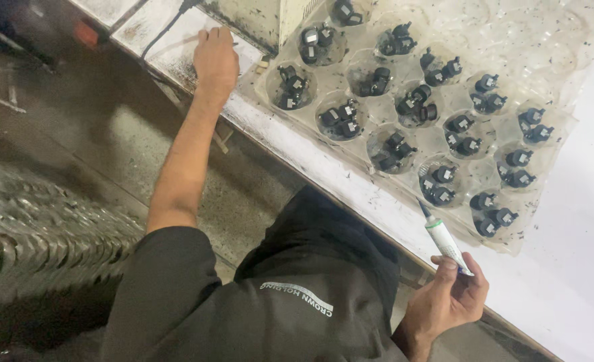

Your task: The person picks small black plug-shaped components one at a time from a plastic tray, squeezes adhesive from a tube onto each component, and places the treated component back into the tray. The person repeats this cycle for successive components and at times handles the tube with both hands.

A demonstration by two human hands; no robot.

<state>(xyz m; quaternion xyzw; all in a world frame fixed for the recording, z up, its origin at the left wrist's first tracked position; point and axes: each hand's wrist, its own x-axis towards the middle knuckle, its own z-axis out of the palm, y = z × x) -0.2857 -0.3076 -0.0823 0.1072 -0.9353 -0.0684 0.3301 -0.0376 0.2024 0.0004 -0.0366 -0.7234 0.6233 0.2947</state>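
Right hand (448, 302) gripped a white tube (444, 240) just beside the tray (511, 245); my left hand (215, 60) lay flat on the bench (324, 164), holding nothing. A careless swing could jolt the tray.

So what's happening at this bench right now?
A person leans over a white worktable. Their right hand holds a small white tube with a pointed dark nozzle, tip aimed up toward a clear plastic blister tray whose round pockets each hold small black plastic parts. The left hand is stretched out to the table's far edge, resting on the grimy surface near a black cable.
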